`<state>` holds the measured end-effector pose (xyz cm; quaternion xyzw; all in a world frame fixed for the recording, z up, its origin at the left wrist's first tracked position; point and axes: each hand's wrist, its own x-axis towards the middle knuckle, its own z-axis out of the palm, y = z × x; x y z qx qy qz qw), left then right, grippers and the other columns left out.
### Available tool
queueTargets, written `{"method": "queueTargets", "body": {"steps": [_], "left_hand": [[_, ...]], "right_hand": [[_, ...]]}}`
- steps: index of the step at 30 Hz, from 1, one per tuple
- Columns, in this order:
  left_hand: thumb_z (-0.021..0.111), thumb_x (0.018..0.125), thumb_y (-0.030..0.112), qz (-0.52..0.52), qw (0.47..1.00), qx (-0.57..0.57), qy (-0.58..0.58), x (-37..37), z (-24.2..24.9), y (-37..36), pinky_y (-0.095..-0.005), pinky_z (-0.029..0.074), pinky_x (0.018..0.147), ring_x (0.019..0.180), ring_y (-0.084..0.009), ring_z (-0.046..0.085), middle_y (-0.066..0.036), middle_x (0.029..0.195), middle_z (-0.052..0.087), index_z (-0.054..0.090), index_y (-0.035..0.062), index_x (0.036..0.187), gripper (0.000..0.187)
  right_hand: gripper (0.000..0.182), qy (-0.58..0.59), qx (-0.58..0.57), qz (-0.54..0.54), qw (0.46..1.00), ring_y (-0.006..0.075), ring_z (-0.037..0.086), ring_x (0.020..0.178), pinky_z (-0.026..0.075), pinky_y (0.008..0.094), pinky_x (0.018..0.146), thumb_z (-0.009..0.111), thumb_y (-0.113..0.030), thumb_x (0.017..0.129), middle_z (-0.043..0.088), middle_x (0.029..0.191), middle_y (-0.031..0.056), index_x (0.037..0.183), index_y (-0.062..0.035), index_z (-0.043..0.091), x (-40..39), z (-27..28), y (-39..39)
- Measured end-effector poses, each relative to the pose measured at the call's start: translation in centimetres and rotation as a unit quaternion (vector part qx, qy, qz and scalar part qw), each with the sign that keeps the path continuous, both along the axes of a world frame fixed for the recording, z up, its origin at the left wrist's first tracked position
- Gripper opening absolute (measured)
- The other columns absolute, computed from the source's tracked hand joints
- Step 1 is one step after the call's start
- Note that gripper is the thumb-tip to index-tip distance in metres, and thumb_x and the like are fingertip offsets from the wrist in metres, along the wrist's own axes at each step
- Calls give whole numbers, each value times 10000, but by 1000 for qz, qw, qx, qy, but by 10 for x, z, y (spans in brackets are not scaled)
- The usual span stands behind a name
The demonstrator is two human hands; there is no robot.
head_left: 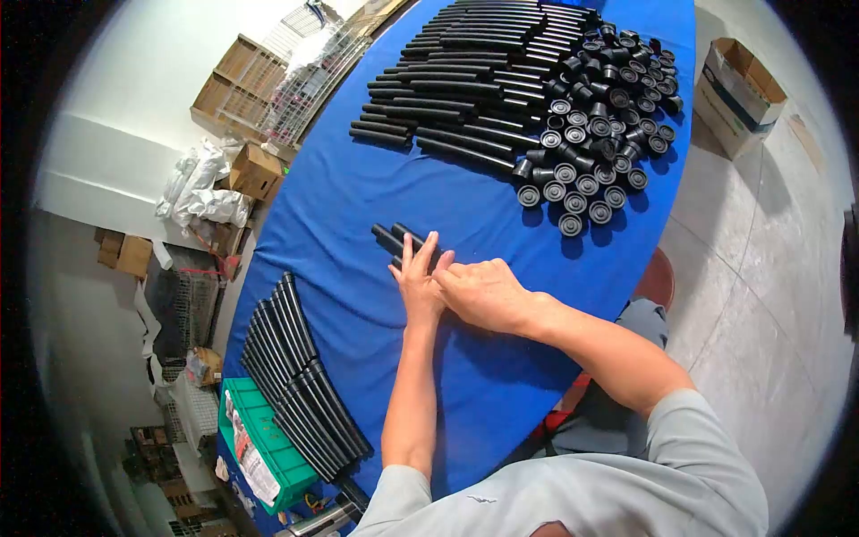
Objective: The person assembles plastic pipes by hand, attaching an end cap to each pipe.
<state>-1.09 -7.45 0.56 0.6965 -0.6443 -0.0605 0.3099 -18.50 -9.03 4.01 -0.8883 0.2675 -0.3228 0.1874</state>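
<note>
Several short black tubes [387,238] lie side by side near the middle of the blue cloth. My left hand [417,281] rests over them, its fingers stretched and spread, and the tube ends stick out past the fingertips. Against the left hand's thumb side, my right hand [488,291] is curled closed; whatever its fingers grip is hidden. Farther up the table are long rows of black tubes [447,107]. Beside those rows sits a heap of round black ribbed caps [575,203].
A stack of joined black tubes [304,385] lies at the left, beside a green crate [291,461] with printed paper on it. The table has a blue cloth [331,215]. A cardboard box [738,94] stands on the floor at right. Wire racks and cartons [255,174] line the left wall.
</note>
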Motion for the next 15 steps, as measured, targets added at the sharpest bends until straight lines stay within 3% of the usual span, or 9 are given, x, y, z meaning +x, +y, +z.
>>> {"method": "queueTargets", "body": {"steps": [1, 2, 3, 6, 9, 10, 13, 14, 15], "left_hand": [[740, 905, 356, 10, 1000, 6, -6, 0, 0, -5, -680, 137, 1179, 1444, -357, 439, -139, 1451, 589, 660, 175, 1363, 499], [711, 929, 384, 15, 999, -18, 31, 2, -5, -8, -751, 92, 1148, 1442, -355, 434, -125, 1435, 602, 655, 156, 1363, 494], [709, 931, 386, 16, 999, -17, 32, 3, -5, -10, -749, 90, 1149, 1439, -357, 439, -131, 1436, 600, 650, 156, 1369, 498], [699, 941, 387, 28, 999, -15, 20, 2, -3, -8, -738, 92, 1157, 1432, -356, 448, -135, 1441, 595, 642, 154, 1377, 497], [694, 946, 389, 4, 999, -38, -1, 2, 9, -12, -732, 107, 1160, 1442, -351, 438, -132, 1446, 592, 649, 151, 1367, 486], [734, 917, 343, -8, 995, -88, -37, -1, 13, -17, -696, 199, 1157, 1371, -350, 513, -123, 1381, 637, 668, 131, 1324, 464], [807, 851, 245, -93, 981, -153, -76, -25, 27, -38, -589, 337, 1124, 1232, -318, 617, -105, 1246, 705, 700, 103, 1242, 430], [846, 795, 239, -125, 970, -174, -114, -38, 32, -47, -507, 452, 1013, 1068, -321, 655, -95, 1104, 721, 704, 68, 1111, 386], [853, 782, 251, -144, 973, -148, -106, -51, 34, -55, -490, 470, 979, 1045, -326, 655, -98, 1082, 718, 696, 68, 1091, 392]], "right_hand": [[298, -5, 6, 5, 1000, 301, 699, 661, 532, 407, 497, 632, -117, 871, 657, 815, 153, 1081, 78, 549, -1, 3, 0], [255, -10, 10, 9, 1000, 305, 705, 664, 538, 409, 496, 634, -113, 860, 665, 819, 167, 1036, 58, 567, -3, 6, 1], [212, -17, 16, 12, 1000, 308, 711, 667, 543, 412, 495, 635, -110, 848, 674, 823, 180, 991, 38, 585, -4, 9, 1], [254, -46, -12, 9, 999, 286, 713, 668, 544, 400, 492, 629, -108, 856, 668, 781, 164, 1046, 55, 588, -6, 8, -1], [250, -154, -65, -15, 986, 280, 704, 659, 536, 388, 496, 655, -142, 888, 662, 737, 130, 1066, 32, 629, -5, 12, -5], [235, -186, -64, -3, 981, 279, 699, 654, 536, 386, 507, 669, -166, 898, 659, 730, 120, 1048, 12, 644, -7, 16, -4], [207, -266, -79, 15, 961, 277, 685, 643, 536, 382, 542, 707, -235, 917, 651, 714, 96, 984, -42, 676, -16, 31, -3], [206, -283, -94, 7, 954, 276, 680, 639, 537, 383, 556, 717, -255, 918, 649, 713, 92, 956, -56, 679, -17, 34, -3], [209, -300, -109, -1, 948, 275, 676, 636, 538, 385, 570, 727, -274, 918, 647, 711, 88, 929, -70, 683, -19, 36, -4]]}}
